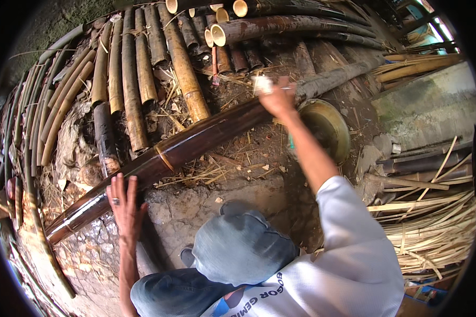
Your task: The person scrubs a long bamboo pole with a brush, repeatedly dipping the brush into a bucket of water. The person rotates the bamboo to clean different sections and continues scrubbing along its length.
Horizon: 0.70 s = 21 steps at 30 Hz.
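A long, dark, wet bamboo pole (211,132) lies slantwise in front of me, shiny along its near left part and dull grey toward its far right end. My left hand (124,203), with a ring on one finger, rests on the pole's left part with its fingers stretched out. My right hand (278,99) is farther along the pole, closed around a small white wad (263,84). The wad is blurred, and whether it is cloth or sponge I cannot tell. Just beyond that wrist stands a round metal basin (345,134), partly hidden by my forearm.
Several cut bamboo poles (188,79) lie side by side beyond the pole, with thicker ones (296,25) stacked at the back. A red-handled tool (215,66) is among them. Split bamboo strips (433,227) heap up at right below a concrete block (428,100). Shavings litter the ground.
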### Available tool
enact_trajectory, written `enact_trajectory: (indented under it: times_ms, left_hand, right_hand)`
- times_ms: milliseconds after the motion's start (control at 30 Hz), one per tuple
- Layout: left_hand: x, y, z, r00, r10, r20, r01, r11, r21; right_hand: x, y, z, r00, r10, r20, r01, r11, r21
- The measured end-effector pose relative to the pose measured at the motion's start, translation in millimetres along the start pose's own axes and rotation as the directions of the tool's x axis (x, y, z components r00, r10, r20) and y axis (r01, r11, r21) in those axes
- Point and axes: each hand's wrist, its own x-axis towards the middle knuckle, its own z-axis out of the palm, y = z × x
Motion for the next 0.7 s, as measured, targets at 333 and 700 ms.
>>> enact_trajectory:
  times_ms: [333, 700]
  left_hand:
    - [104.7, -57.5, 5.6, 0.998, 0.061, 0.003, -0.061, 0.998, 0.002]
    - [118.3, -34.4, -36.9, 0.86, 0.084, 0.504, 0.176, 0.877, -0.447]
  right_hand:
    - [-39.9, -164.6, 47.1, 0.847, -0.44, -0.299, 0.511, 0.829, 0.226]
    - [-96.6, -180.1, 26.8, 0.931, -0.355, -0.088, 0.354, 0.815, 0.459]
